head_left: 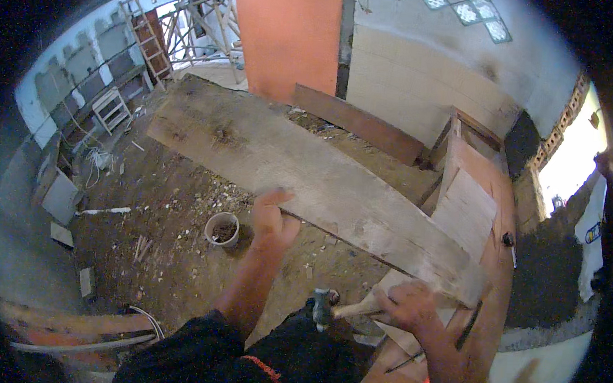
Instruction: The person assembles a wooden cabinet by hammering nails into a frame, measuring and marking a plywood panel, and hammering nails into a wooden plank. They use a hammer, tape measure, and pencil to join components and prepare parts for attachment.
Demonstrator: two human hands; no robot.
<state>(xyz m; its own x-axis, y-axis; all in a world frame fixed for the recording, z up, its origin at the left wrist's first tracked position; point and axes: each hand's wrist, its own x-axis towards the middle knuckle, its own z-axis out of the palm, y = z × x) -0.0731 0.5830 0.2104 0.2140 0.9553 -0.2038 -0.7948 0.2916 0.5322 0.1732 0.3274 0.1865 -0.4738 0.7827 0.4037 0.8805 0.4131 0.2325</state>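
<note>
A long, worn plywood board (307,167) runs from the far left to the near right, its near right end resting over a wooden bench. My left hand (275,219) is closed on the board's near edge around its middle, thumb on top; the fingers underneath are hidden. My right hand (412,307) wraps round the wooden handle of a hammer (322,310), whose metal head points left, low in front of my body. That hand also lies against the board's near right edge. A thin, flat wooden sheet (464,211) sits on the bench beneath the board.
The wooden bench (497,282) stands along the right wall, with a small dark-handled tool (509,240) on it. A pale bucket (211,236) is on the debris-strewn floor. A ladder (148,37) leans at the far left, near a small stool (113,110). Another plank (357,125) lies by the wall.
</note>
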